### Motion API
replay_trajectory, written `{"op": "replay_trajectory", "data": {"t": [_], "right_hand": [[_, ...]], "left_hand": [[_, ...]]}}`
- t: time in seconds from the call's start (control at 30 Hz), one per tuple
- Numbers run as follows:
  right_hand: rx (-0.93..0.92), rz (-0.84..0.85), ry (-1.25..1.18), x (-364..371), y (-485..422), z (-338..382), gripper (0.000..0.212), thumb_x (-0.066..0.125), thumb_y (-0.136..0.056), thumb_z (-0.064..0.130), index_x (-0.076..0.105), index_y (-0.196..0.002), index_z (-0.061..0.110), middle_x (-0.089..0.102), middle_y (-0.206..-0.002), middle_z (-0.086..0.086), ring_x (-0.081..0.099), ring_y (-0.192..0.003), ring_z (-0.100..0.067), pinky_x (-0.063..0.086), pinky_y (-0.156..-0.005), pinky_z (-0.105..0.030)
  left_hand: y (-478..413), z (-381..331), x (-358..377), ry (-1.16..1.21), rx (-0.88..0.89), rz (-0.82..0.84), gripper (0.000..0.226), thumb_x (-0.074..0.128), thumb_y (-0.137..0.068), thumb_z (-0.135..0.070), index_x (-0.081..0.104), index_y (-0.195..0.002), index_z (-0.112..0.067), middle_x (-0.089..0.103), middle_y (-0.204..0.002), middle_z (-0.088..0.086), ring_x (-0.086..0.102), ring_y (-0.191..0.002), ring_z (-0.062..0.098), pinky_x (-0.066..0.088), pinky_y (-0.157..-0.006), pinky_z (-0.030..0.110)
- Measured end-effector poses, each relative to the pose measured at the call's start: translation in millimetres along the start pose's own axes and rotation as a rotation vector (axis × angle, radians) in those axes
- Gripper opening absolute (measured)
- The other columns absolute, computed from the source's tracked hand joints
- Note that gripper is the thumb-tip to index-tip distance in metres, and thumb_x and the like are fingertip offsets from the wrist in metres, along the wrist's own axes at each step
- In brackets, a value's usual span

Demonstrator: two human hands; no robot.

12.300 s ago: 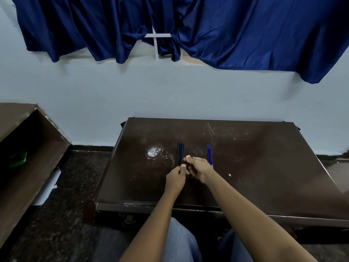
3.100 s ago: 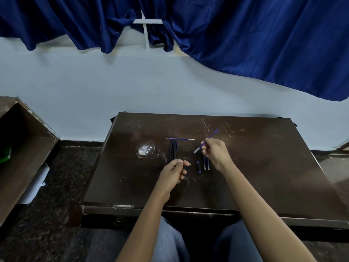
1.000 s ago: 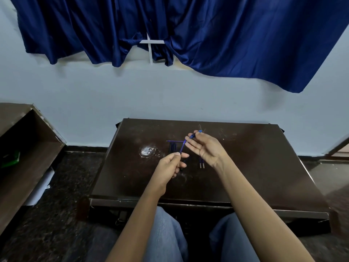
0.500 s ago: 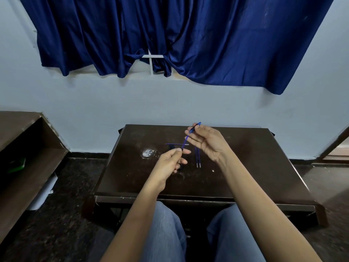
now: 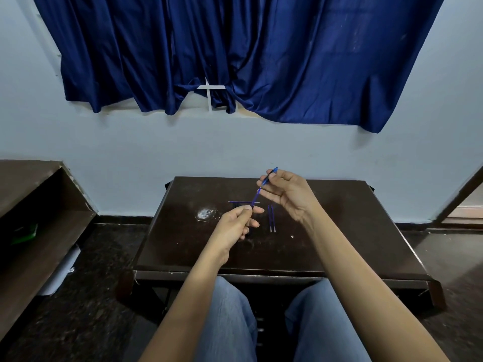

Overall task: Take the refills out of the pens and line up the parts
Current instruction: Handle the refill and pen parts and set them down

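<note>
- A dark blue curtain [image 5: 235, 53] hangs in folds across the pale wall above the desk; no writing or brand can be read anywhere in the view.
- A dark brown wooden desk [image 5: 339, 231] stands against the wall, with a whitish smudge [image 5: 205, 213] on its top to the left of the hands.
- The right hand [image 5: 288, 194] is raised over the far part of the desk, palm half open, its thumb and forefinger pinching the upper end of a blue pen [image 5: 263, 186].
- The left hand [image 5: 236, 222] sits lower, thumb and fingertips pinched on the pen's lower end, the other fingers curled.
- The pen slants between the two hands, clear of the desk.
- Two blue refills [image 5: 271, 218] lie side by side on the desk, between the hands.
- A third thin refill [image 5: 241, 202] lies crosswise behind the left hand.
</note>
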State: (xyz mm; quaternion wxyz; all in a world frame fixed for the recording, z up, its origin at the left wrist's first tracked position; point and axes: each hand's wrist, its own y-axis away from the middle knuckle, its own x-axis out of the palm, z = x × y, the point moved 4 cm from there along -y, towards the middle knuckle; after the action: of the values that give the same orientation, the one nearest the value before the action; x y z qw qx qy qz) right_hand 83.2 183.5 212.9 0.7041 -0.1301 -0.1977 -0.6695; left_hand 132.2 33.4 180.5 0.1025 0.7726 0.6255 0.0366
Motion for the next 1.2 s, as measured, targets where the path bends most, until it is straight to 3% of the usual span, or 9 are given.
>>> {"op": "replay_trajectory", "data": {"t": [0.2, 0.43, 0.57, 0.73, 0.9, 1.03, 1.13, 1.2], "right_hand": [[0.012, 0.093, 0.168, 5, 9, -1, 0.008, 0.056, -0.092, 0.002, 0.062, -0.096, 0.006, 0.07, -0.089, -0.01, 0.072, -0.085, -0.022, 0.06, -0.077, -0.034], [0.05, 0.124, 0.223, 10, 18, -8, 0.011, 0.057, -0.091, 0.002, 0.062, -0.101, 0.003, 0.07, -0.092, -0.013, 0.072, -0.082, -0.02, 0.058, -0.072, -0.028], [0.049, 0.107, 0.227, 10, 21, -7, 0.01, 0.058, -0.092, 0.004, 0.063, -0.1, 0.005, 0.072, -0.091, -0.01, 0.072, -0.08, -0.016, 0.057, -0.069, -0.024], [0.049, 0.101, 0.223, 10, 25, -6, 0.008, 0.058, -0.092, 0.003, 0.064, -0.097, 0.004, 0.074, -0.086, -0.006, 0.072, -0.077, -0.015, 0.059, -0.072, -0.025], [0.035, 0.085, 0.205, 9, 27, -7, 0.008, 0.059, -0.091, 0.004, 0.065, -0.096, 0.006, 0.073, -0.09, -0.008, 0.072, -0.08, -0.016, 0.059, -0.075, -0.027], [0.038, 0.095, 0.221, 9, 29, -10, 0.009, 0.06, -0.091, 0.004, 0.064, -0.097, 0.006, 0.074, -0.089, -0.007, 0.072, -0.078, -0.014, 0.059, -0.073, -0.026], [0.036, 0.095, 0.221, 9, 30, -13, 0.009, 0.06, -0.09, 0.004, 0.065, -0.098, 0.006, 0.073, -0.09, -0.008, 0.072, -0.079, -0.017, 0.059, -0.078, -0.029], [0.035, 0.086, 0.21, 7, 30, -13, 0.009, 0.06, -0.09, 0.005, 0.065, -0.097, 0.007, 0.073, -0.091, -0.009, 0.072, -0.08, -0.017, 0.059, -0.082, -0.031]], "left_hand": [[6, -3, 0, 0.004, -0.011, -0.009, 0.032, 0.039, -0.102, -0.031, 0.07, -0.103, -0.024, 0.059, -0.07, -0.006, 0.041, -0.054, 0.003, 0.036, -0.054, 0.018], [10, -12, 7, 0.196, -0.057, 0.015, 0.039, 0.039, -0.099, -0.023, 0.072, -0.098, -0.002, 0.06, -0.07, -0.001, 0.042, -0.052, 0.003, 0.035, -0.047, 0.017], [16, -17, 5, 0.112, -0.025, 0.0, 0.028, 0.044, -0.098, -0.017, 0.07, -0.093, -0.009, 0.057, -0.075, -0.001, 0.043, -0.055, 0.003, 0.034, -0.044, 0.014], [20, -17, 1, 0.073, -0.068, -0.034, 0.042, 0.037, -0.101, -0.04, 0.068, -0.096, -0.012, 0.059, -0.07, -0.004, 0.034, -0.045, 0.002, 0.022, -0.037, 0.013], [20, -16, -1, -0.008, -0.028, -0.027, 0.037, 0.039, -0.102, -0.028, 0.071, -0.096, -0.01, 0.058, -0.074, -0.005, 0.039, -0.052, 0.003, 0.031, -0.047, 0.016], [23, -15, -2, -0.022, -0.042, -0.065, 0.023, 0.046, -0.099, -0.025, 0.067, -0.093, -0.015, 0.058, -0.079, -0.004, 0.04, -0.054, 0.003, 0.031, -0.042, 0.013], [23, -14, -1, 0.03, -0.074, -0.064, 0.042, 0.038, -0.101, -0.04, 0.069, -0.091, -0.014, 0.06, -0.077, -0.003, 0.036, -0.048, 0.002, 0.025, -0.038, 0.014], [21, -13, 1, 0.076, -0.071, -0.043, 0.05, 0.032, -0.103, -0.039, 0.071, -0.092, -0.01, 0.061, -0.08, 0.0, 0.036, -0.048, 0.003, 0.026, -0.041, 0.015]]}}
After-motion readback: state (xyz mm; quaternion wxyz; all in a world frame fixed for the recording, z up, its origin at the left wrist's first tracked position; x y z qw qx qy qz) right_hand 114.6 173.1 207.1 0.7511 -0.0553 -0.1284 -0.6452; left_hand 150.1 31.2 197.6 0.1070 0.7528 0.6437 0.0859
